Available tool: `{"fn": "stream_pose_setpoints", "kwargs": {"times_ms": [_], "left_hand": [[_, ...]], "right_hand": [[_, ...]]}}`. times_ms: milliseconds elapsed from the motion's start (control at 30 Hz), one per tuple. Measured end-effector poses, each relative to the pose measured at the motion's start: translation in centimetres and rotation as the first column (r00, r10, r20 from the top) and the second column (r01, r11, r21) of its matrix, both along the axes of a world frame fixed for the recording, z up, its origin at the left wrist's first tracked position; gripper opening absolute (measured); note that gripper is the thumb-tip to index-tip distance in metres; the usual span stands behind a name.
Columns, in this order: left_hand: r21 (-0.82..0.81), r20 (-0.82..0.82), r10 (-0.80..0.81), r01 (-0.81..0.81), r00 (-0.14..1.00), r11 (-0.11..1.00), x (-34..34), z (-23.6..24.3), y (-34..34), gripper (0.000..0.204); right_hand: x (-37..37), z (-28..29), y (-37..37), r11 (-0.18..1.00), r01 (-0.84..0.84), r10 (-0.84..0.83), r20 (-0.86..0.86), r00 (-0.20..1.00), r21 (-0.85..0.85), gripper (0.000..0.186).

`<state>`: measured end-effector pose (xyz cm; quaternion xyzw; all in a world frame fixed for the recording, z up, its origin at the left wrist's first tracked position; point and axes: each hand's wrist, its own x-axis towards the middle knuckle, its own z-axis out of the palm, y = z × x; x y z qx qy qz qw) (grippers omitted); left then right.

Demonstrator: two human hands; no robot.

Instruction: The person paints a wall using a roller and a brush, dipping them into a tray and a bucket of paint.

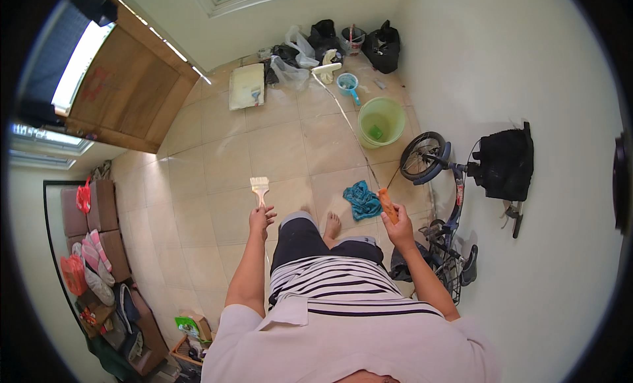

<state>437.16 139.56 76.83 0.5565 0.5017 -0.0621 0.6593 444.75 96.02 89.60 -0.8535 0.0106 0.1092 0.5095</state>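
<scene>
My left hand (262,219) is closed round the handle of a flat paintbrush (260,187), its pale bristles pointing away from me. In my right hand (399,230) is the orange grip of a long-handled paint roller (388,205). Its thin pole runs forward over the floor to a white roller head (326,68) near the far wall. A crumpled teal cloth (362,201) lies on the tiles just left of the roller grip. Beyond it stands a pale green bucket (382,123) with a small green thing inside. A light-blue dipper (347,85) sits behind the bucket.
A bicycle (448,205) leans along the right wall. Black bags (382,48) and a paint pail (353,40) line the far wall, beside a whitish tray (247,86) with a brush on it. A wooden door (132,79) stands at left; a cluttered brown sofa (102,205) is below it.
</scene>
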Motion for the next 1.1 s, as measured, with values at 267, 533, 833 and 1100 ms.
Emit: {"fn": "stream_pose_setpoints", "kwargs": {"times_ms": [267,533,833,1100], "left_hand": [[-0.077,0.0,-0.082,0.082,0.997,0.994,29.2,-7.5,-0.2,0.031],[-0.124,0.028,-0.347,0.348,0.937,0.929,56.4,-17.1,-3.8,0.033],[0.003,-0.01,-0.476,0.476,0.88,0.88,77.6,-32.3,-9.0,0.036],[-0.19,0.08,-0.353,0.362,0.932,0.913,89.3,-50.4,-15.5,0.04]], "right_hand": [[17.4,-1.0,0.8,0.985,0.172,-0.174,-0.105,0.979,-0.028,0.04],[34.3,-3.6,3.4,0.931,0.365,-0.353,-0.288,0.89,-0.013,0.04],[48.9,-12.8,3.4,0.872,0.486,-0.415,-0.433,0.8,0.062,0.044],[53.7,-25.9,0.8,0.864,0.503,-0.43,-0.478,0.766,0.028,0.047]]}}
